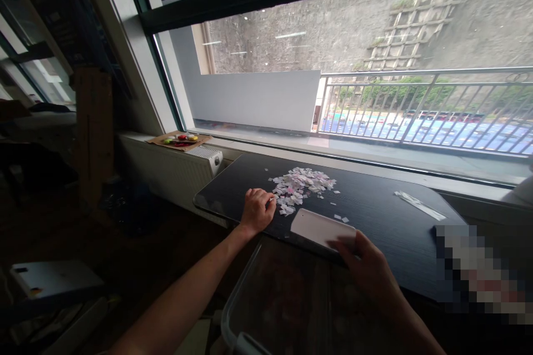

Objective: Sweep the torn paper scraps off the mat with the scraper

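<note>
A heap of small whitish paper pieces (pixel 302 182) lies on the dark table (pixel 370 199), with a few scattered off to its sides. My left hand (pixel 258 209) rests at the near left edge of the heap, its fingers curled closed; whatever they may hold is hidden. In my right hand (pixel 364 258) is a flat pale rectangular piece (pixel 320 227) with rounded corners and a small dark dot near one corner. It sits low over the table's near edge, close to the heap. Below that edge stands a clear plastic bin (pixel 245 283), its contents too dark to make out.
Pale strips (pixel 420 205) lie on the table's right side. Left of the table, a radiator (pixel 179 165) carries a cardboard piece (pixel 156 140) with colourful small items. A large window with a sill (pixel 358 161) runs behind. A white device (pixel 56 277) sits at lower left.
</note>
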{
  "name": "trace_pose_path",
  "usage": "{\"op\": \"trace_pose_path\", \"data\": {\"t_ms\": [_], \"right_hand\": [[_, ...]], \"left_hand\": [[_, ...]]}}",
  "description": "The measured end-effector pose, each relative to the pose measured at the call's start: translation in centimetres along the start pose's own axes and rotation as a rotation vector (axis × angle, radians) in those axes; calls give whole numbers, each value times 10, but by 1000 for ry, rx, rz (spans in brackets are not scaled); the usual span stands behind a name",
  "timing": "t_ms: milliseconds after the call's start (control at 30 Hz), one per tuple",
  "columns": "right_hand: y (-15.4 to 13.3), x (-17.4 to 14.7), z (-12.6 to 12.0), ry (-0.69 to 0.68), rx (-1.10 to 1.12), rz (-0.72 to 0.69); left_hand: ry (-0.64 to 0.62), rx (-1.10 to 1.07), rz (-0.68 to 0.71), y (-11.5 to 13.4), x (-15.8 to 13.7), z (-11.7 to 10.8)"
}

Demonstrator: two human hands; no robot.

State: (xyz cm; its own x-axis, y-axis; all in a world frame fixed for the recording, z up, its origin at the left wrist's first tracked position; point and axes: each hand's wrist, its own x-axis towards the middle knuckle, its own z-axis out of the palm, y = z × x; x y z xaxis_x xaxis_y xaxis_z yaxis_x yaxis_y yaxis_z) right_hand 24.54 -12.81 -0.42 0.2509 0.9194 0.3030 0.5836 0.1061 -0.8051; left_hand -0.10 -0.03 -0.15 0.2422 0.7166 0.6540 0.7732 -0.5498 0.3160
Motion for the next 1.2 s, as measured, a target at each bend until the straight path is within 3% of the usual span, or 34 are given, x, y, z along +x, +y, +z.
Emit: {"op": "trace_pose_path", "data": {"t_ms": [100, 267, 767, 967, 1133, 1200], "right_hand": [[3, 10, 2, 36, 55, 10], [5, 18, 8, -101, 144, 0], [-11, 7, 5, -278, 293, 76], [-5, 3, -3, -128, 212, 69], [-4, -12, -9, -194, 206, 88], [-4, -10, -20, -151, 241, 81]], "left_hand": [[-7, -3, 5, 0, 0, 0], [-14, -2, 1, -1, 0, -1], [-3, -8, -3, -1, 0, 0], [5, -13, -11, -1, 0, 0], [4, -5, -11, 0, 0, 0], [1, -1, -8, 0, 0, -1]]}}
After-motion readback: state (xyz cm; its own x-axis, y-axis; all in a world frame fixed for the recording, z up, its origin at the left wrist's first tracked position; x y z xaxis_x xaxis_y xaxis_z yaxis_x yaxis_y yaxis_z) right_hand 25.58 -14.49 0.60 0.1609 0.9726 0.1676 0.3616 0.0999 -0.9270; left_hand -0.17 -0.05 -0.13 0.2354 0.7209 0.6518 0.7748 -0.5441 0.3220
